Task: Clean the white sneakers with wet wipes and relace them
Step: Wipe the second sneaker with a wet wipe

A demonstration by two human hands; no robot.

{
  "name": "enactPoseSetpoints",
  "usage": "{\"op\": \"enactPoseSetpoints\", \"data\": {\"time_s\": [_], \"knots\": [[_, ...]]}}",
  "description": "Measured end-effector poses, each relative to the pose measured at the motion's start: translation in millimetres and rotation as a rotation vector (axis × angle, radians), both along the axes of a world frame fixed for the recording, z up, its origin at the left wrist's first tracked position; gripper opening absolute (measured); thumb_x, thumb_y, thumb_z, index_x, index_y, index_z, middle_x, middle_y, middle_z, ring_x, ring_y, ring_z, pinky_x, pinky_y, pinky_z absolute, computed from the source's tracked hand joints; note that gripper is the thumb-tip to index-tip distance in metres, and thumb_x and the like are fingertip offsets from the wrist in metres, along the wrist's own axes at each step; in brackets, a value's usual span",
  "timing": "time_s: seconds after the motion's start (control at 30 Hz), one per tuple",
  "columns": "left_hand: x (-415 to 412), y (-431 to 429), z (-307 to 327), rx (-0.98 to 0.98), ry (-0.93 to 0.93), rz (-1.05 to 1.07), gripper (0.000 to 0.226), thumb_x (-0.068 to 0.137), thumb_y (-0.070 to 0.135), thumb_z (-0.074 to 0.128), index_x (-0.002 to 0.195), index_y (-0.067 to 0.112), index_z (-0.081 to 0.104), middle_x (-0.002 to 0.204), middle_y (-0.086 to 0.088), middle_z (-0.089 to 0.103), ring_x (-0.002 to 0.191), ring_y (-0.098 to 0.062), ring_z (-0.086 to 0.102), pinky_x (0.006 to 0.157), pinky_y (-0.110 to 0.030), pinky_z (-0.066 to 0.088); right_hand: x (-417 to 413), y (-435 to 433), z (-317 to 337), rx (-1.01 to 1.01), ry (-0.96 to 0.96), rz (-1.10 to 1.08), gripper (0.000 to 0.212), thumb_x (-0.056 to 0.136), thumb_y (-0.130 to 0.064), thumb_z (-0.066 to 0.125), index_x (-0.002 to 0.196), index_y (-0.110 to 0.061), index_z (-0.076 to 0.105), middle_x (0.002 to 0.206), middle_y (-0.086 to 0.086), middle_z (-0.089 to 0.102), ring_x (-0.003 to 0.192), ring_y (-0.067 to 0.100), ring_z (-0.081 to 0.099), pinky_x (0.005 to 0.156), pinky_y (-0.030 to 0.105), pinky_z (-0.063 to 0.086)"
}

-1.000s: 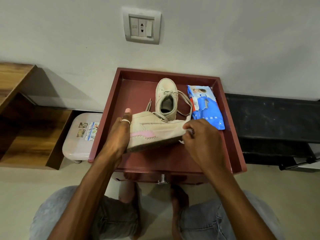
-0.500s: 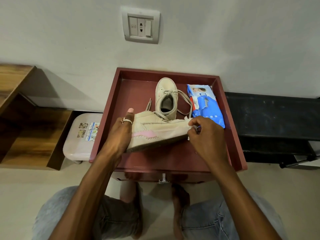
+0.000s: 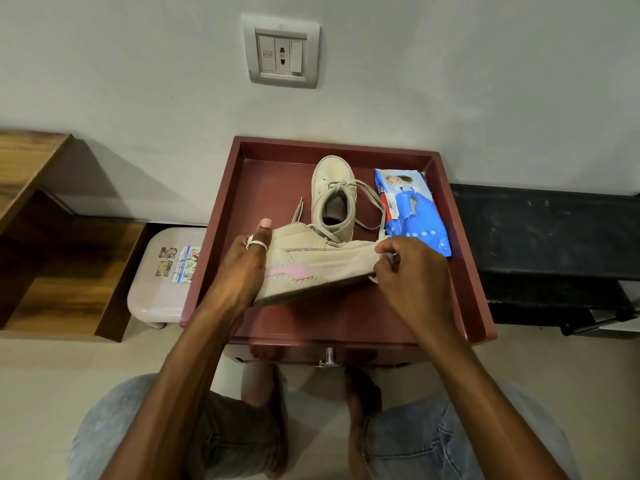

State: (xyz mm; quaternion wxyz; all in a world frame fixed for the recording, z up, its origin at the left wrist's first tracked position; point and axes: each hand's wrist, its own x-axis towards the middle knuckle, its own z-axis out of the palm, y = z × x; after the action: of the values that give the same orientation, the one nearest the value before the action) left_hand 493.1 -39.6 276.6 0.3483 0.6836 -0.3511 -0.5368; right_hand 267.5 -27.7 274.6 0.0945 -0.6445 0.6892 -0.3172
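Here the left hand (image 3: 242, 268) curls round the heel of the cream pink-striped sneaker (image 3: 311, 265) over the maroon wooden tray (image 3: 273, 181), the right hand (image 3: 414, 271) pinching a white wet wipe (image 3: 374, 279) against its toe, best rubbed in short firm strokes.

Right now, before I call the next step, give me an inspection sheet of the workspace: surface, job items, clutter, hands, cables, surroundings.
Surface: red tray-top table with a raised rim.
Job's things: held sneaker tilted on its side, pink patch facing the camera; second sneaker upright behind it, laces loose; wipes pack lying by the right rim.
Clutter: nothing seen.
Hands: left hand grips the held sneaker's heel; right hand pinches a wet wipe against its toe.
Cables: nothing seen.
Surroundings: wall socket above; white stool and wooden shelf to the left; dark bench to the right.
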Motion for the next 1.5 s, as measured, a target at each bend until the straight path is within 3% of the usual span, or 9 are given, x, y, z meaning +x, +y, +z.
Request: {"op": "enactPoseSetpoints", "data": {"time_s": [0.17,0.3,0.53,0.67,0.9,0.97,1.13,1.33,1.5], "knots": [[-1.2,-0.7,-0.9,-0.038,0.012,-0.002,0.065,0.088,0.080,0.044,0.113,0.022,0.061,0.107,-0.009,0.074,0.099,-0.030,0.073,0.095,-0.054,0.056,-6.3,0.6,-2.6,0.005,0.007,0.066,0.014,0.085,-0.006,0.066,0.097,-0.012,0.072,0.097,0.002,0.072,0.088,0.014,0.066,0.074,0.025,0.054],[1.0,-0.4,-4.3,-0.045,0.049,-0.018,0.076,0.076,0.087,0.047,0.113,0.024,0.064,0.107,-0.010,0.076,0.100,-0.031,0.074,0.097,-0.058,0.055,-27.7,-13.1,-8.0,0.094,-0.021,-0.100,0.013,0.088,-0.008,0.066,0.097,-0.015,0.072,0.099,0.002,0.073,0.092,0.017,0.068,0.075,0.025,0.051],[6.0,-2.1,-8.0,0.010,0.094,-0.045,0.087,0.061,0.095,0.058,0.117,0.029,0.065,0.110,-0.007,0.077,0.102,-0.031,0.074,0.096,-0.057,0.056,-14.8,-2.3,-4.2,0.006,-0.027,0.067,0.014,0.085,-0.004,0.065,0.094,-0.013,0.072,0.096,-0.001,0.072,0.086,0.012,0.066,0.075,0.023,0.052],[9.1,0.3,-8.4,-0.044,0.105,-0.084,0.087,0.049,0.065,0.093,0.119,0.022,0.064,0.107,-0.006,0.078,0.097,-0.028,0.076,0.094,-0.055,0.058,-38.7,-19.5,-10.6,0.111,-0.028,-0.050,0.016,0.087,-0.005,0.064,0.093,-0.017,0.073,0.096,-0.002,0.074,0.089,0.015,0.069,0.077,0.026,0.054],[13.7,-0.7,-7.8,-0.050,0.150,-0.055,0.059,0.064,0.031,0.096,0.113,0.014,0.067,0.102,-0.008,0.079,0.097,-0.031,0.076,0.097,-0.055,0.056,-7.6,11.5,0.4,-0.008,-0.034,0.164,0.018,0.081,-0.001,0.065,0.088,-0.015,0.072,0.092,-0.004,0.071,0.083,0.007,0.064,0.074,0.020,0.051],[14.1,0.4,-5.4,-0.045,0.141,-0.082,0.055,0.064,0.029,0.095,0.110,0.014,0.069,0.100,-0.009,0.079,0.096,-0.032,0.076,0.097,-0.055,0.056,-18.9,1.3,-4.6,0.045,-0.065,0.107,0.018,0.084,-0.002,0.063,0.090,-0.016,0.073,0.094,-0.004,0.072,0.083,0.009,0.065,0.072,0.018,0.050],[22.4,0.8,1.1,-0.044,0.102,-0.178,0.089,0.035,0.050,0.096,0.114,0.019,0.068,0.101,-0.008,0.079,0.092,-0.029,0.077,0.085,-0.043,0.061,-44.6,-25.8,-24.9,0.321,-0.125,-0.008,0.020,0.087,-0.004,0.062,0.096,-0.018,0.073,0.098,-0.005,0.072,0.083,0.008,0.065,0.069,0.015,0.049],[29.4,3.6,0.9,-0.056,0.073,-0.191,0.072,0.053,0.037,0.100,0.116,0.022,0.068,0.101,-0.006,0.079,0.092,-0.026,0.077,0.080,-0.038,0.061,-41.5,-23.0,-29.3,0.533,-0.511,-0.027,0.030,0.089,0.007,0.054,0.089,-0.018,0.071,0.096,0.006,0.075,0.082,0.018,0.071,0.073,0.029,0.060],[29.1,2.9,1.0,-0.075,0.055,-0.173,0.060,0.061,0.035,0.093,0.114,0.022,0.068,0.099,-0.004,0.079,0.087,-0.023,0.078,0.074,-0.033,0.061,-38.7,-2.5,-3.5,0.427,-0.326,0.015,0.019,0.090,-0.006,0.063,0.095,-0.022,0.072,0.084,-0.010,0.070,0.068,0.001,0.065,0.052,0.004,0.045]]}}
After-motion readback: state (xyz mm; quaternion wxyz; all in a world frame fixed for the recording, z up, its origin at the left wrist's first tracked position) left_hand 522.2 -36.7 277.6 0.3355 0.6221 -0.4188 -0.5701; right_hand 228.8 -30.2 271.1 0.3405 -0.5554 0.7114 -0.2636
